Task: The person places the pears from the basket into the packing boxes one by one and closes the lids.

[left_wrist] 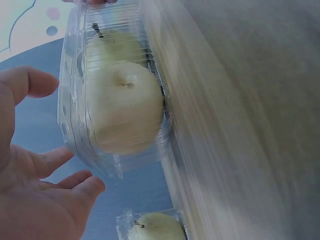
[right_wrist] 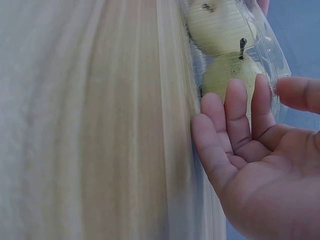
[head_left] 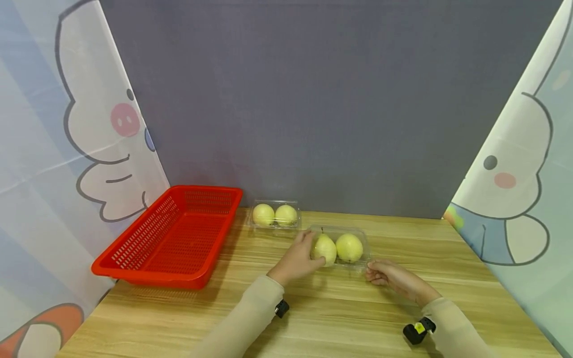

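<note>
A clear plastic fruit box point(head_left: 366, 244) with two pale yellow pears, a left one point(head_left: 325, 250) and a right one point(head_left: 349, 247), sits on the table between the hands. Spread around its left end is my left hand point(head_left: 293, 262); in the left wrist view those fingers point(left_wrist: 52, 162) stand slightly apart from the plastic point(left_wrist: 70, 107). At the front right corner, my right hand point(head_left: 396, 279) pinches the box's rim between thumb and forefinger, as the right wrist view shows, its other fingers point(right_wrist: 237, 107) bent beside the pear. Whether the lid is fastened I cannot tell.
A second clear box point(head_left: 274, 227) holding two pears stands farther back, near the grey backdrop point(head_left: 313, 109). To the left lies a red plastic basket point(head_left: 210, 233) with slotted sides. Cartoon-printed cloths point(head_left: 510, 238) hang on both sides of the wooden table point(head_left: 322, 318).
</note>
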A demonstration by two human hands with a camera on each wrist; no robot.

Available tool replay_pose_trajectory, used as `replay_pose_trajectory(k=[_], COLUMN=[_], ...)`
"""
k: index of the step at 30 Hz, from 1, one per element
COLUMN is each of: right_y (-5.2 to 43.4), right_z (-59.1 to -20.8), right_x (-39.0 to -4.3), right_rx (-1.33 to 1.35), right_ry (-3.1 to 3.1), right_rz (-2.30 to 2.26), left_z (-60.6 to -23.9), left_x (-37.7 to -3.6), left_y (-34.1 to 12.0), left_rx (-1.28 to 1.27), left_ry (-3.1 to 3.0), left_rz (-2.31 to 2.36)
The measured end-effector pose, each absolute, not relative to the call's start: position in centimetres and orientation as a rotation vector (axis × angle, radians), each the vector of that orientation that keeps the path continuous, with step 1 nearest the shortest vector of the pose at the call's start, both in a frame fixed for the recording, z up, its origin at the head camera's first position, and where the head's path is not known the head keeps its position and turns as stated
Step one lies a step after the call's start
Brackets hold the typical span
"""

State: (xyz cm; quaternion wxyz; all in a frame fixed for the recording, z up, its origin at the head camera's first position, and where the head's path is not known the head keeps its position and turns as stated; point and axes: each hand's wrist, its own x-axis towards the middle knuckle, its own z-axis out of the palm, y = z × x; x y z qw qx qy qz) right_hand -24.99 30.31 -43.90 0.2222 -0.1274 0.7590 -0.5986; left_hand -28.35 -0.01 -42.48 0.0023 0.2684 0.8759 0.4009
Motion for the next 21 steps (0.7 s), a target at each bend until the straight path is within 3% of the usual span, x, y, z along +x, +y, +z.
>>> replay_pose_trajectory(k=[21], right_y=[30.13], right_z=[-43.78], right_x=[-24.77], right_rx=[-0.367], right_ry=[2.124], right_rz=[-1.666], left_z=[-42.04], left_x=[-28.13], left_y=[0.48], left_rx=[0.816], left_ry=[2.788], left_rz=[1.061])
